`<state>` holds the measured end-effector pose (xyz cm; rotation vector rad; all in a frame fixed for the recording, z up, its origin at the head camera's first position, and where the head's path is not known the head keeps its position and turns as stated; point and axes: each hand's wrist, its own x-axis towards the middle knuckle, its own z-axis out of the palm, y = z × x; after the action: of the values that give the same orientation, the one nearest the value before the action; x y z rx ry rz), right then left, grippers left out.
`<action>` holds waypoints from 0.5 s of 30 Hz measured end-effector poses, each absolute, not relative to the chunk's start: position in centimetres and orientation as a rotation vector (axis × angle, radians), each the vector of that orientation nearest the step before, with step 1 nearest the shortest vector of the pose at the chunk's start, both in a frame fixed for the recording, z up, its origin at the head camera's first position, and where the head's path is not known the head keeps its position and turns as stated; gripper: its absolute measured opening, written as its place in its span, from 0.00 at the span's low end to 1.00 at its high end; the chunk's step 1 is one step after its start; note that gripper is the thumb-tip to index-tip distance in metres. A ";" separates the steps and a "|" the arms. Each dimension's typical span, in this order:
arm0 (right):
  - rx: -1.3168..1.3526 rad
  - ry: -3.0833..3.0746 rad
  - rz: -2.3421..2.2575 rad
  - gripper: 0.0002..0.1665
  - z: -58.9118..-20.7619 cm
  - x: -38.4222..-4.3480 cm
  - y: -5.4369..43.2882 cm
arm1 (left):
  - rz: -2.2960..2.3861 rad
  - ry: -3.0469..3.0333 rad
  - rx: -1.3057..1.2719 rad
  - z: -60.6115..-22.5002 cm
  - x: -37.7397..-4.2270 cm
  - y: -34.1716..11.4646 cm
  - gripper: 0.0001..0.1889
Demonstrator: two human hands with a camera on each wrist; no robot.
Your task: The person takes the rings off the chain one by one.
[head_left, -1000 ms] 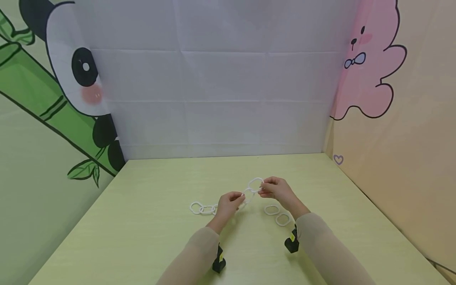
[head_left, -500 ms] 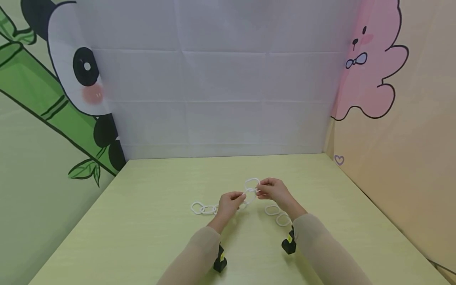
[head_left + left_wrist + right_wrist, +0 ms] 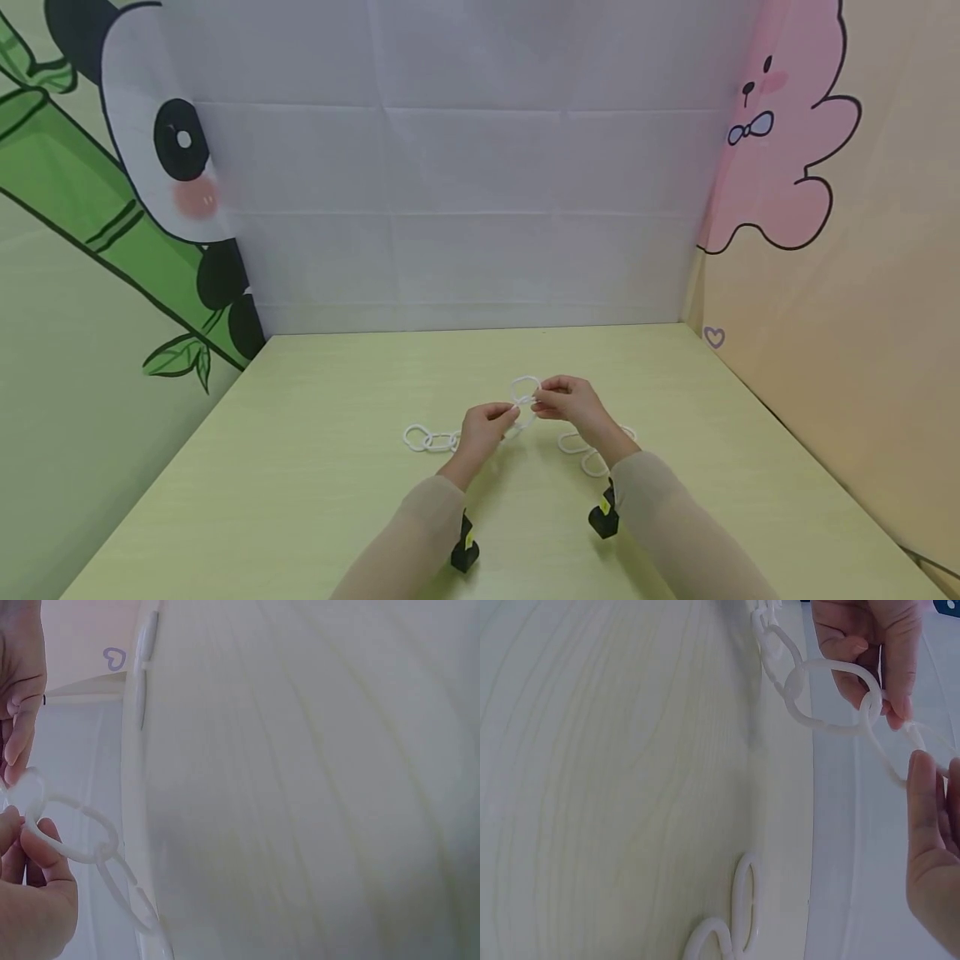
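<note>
In the head view a white plastic chain [image 3: 430, 440] of oval links runs along the table to my left hand [image 3: 480, 435], then up between both hands. My left thumb and fingers pinch a raised link. Close on its right, my right hand [image 3: 573, 407] pinches the chain's upper end, where a link [image 3: 525, 386] stands up beyond the fingertips. The right wrist view shows interlocked links [image 3: 832, 696] hanging from the left hand [image 3: 870, 645] toward the table. Fingers partly cover the join between the hands, so whether the top links are hooked together is unclear.
Loose white links [image 3: 574, 443] lie on the table [image 3: 337, 500] beneath my right forearm, which partly covers them. Black wrist cameras [image 3: 604, 512] hang under both sleeves. A pale curtain [image 3: 465, 208] stands behind the table, with painted panels at either side.
My right hand has moved a little left and down, bringing the upper link closer to my left hand. Another loose link now shows beside the right forearm. The left hand has barely moved.
</note>
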<state>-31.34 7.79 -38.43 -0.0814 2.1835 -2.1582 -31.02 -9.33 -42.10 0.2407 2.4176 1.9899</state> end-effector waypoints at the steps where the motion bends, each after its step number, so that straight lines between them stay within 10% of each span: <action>1: -0.088 2.186 -2.154 0.10 -38.4 -31.3 7.7 | 1.988 2.421 0.237 -42.1 -31.0 -9.3 0.13; 15: -0.105 2.216 -2.169 0.09 -38.2 -30.7 6.8 | 2.029 2.430 0.187 -41.9 -30.9 -9.2 0.13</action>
<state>-30.66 6.79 -38.18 -0.1049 2.2158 -2.1694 -30.88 -9.25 -41.87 0.1865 2.4296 2.0292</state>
